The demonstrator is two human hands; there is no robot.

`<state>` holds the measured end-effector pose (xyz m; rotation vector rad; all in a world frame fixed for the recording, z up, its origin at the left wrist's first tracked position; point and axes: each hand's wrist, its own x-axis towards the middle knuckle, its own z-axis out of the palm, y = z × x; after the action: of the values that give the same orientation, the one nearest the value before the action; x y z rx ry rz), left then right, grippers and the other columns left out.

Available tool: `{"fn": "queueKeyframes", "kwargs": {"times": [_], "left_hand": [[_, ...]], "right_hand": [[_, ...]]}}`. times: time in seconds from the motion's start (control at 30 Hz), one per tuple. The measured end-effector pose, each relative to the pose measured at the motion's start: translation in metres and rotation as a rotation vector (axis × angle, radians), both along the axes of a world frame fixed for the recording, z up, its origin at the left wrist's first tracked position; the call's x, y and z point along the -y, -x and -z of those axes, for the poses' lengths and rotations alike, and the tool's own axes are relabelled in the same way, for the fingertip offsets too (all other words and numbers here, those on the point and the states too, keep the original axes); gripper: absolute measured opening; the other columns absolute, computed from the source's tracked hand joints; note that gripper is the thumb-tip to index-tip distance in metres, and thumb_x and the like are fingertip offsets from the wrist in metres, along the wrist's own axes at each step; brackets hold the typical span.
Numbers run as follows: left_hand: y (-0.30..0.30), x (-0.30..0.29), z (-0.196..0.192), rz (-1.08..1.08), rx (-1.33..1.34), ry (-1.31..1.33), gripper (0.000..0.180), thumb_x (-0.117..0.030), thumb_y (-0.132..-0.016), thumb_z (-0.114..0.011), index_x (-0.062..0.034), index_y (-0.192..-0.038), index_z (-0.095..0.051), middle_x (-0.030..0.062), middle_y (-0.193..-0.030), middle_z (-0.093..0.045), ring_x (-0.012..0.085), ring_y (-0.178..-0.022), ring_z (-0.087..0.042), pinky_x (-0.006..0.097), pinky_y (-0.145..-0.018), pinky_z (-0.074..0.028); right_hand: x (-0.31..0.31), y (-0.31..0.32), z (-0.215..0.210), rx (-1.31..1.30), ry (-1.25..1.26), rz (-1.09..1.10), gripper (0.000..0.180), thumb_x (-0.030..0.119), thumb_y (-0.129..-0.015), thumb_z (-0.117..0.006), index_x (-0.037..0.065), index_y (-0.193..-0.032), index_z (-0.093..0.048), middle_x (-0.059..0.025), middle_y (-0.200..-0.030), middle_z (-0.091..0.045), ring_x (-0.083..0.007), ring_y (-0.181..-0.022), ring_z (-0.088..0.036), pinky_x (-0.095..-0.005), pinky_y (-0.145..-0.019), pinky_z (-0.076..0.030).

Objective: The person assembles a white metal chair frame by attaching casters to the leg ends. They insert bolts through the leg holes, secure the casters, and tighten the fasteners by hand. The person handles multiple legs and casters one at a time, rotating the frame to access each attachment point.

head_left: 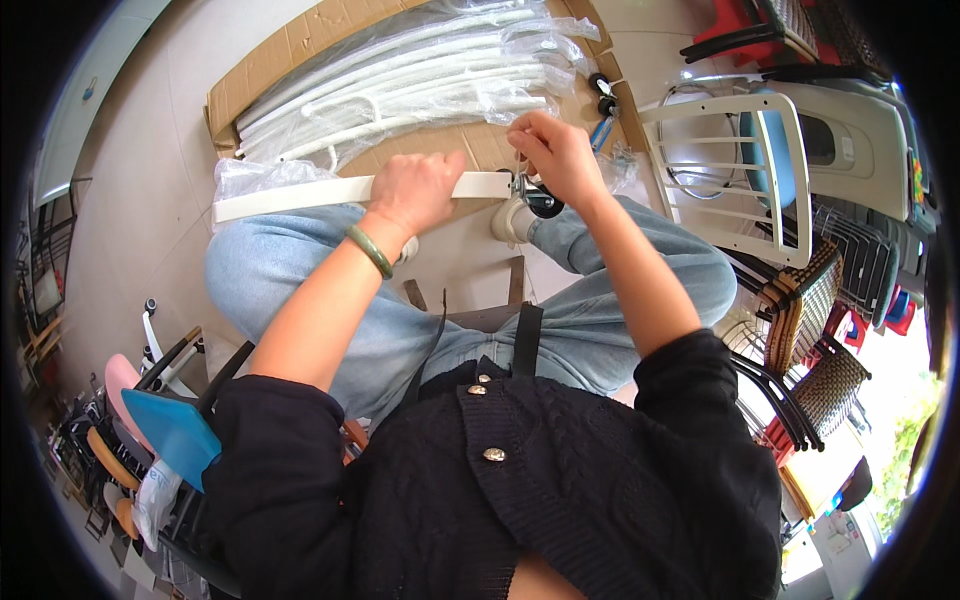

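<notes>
Surroundings: pale tiled floor (180, 130); at lower left, one flat blue panel (172, 430) beside one rounded pink panel (127, 388); at right, dark-framed woven chairs (835, 388) and a pale moulded panel (868, 150); at lower right, bright green foliage (905, 450).

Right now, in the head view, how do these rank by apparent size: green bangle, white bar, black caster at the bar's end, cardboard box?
Largest to smallest:
1. cardboard box
2. white bar
3. black caster and green bangle, too alike to rank
</notes>
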<state>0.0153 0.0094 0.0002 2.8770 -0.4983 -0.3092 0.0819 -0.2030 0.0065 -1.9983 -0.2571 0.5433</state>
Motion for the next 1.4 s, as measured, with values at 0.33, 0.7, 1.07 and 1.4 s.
{"fn": "queueKeyframes", "kwargs": {"times": [0.33, 0.7, 1.07, 1.4], "left_hand": [[-0.003, 0.001, -0.006, 0.009, -0.013, -0.032, 0.028, -0.022, -0.071, -0.073, -0.0125, -0.088, -0.054, 0.0086, -0.075, -0.067, 0.0282, -0.071, -0.069, 0.04, -0.058, -0.054], [-0.006, -0.002, -0.003, 0.008, -0.028, -0.033, 0.032, -0.025, -0.071, -0.075, -0.013, -0.092, -0.054, 0.0084, -0.077, -0.068, 0.0287, -0.072, -0.068, 0.041, -0.061, -0.054], [-0.003, 0.0, -0.003, 0.003, -0.004, -0.041, 0.028, -0.019, -0.069, -0.075, -0.0126, -0.088, -0.054, 0.0082, -0.076, -0.068, 0.028, -0.072, -0.069, 0.041, -0.06, -0.054], [0.0, 0.001, -0.001, 0.014, 0.028, 0.003, 0.029, -0.022, -0.07, -0.074, -0.0123, -0.088, -0.053, 0.0076, -0.074, -0.067, 0.0274, -0.07, -0.069, 0.041, -0.058, -0.053]], "right_hand": [[0.03, 0.033, 0.098, -1.198, -0.739, 0.155, 0.018, 0.02, -0.095, -0.062, 0.003, -0.1, -0.064, -0.0029, -0.075, -0.065, -0.0125, -0.058, -0.061, -0.0229, -0.051, -0.049], [0.011, 0.14, 0.015, -0.602, -0.543, 0.492, 0.022, 0.022, -0.101, -0.057, 0.001, -0.106, -0.062, -0.0044, -0.083, -0.065, -0.0112, -0.068, -0.063, -0.0245, -0.064, -0.052], [0.001, 0.034, -0.029, 0.62, 0.162, 0.053, 0.012, 0.014, -0.087, -0.071, 0.004, -0.086, -0.065, -0.0095, -0.072, -0.062, -0.022, -0.067, -0.062, -0.0343, -0.061, -0.048], [0.023, -0.017, 0.09, -0.811, -0.413, -0.06, 0.02, 0.023, -0.098, -0.061, 0.004, -0.095, -0.067, -0.002, -0.077, -0.064, -0.0102, -0.067, -0.063, -0.0244, -0.062, -0.052]]}}
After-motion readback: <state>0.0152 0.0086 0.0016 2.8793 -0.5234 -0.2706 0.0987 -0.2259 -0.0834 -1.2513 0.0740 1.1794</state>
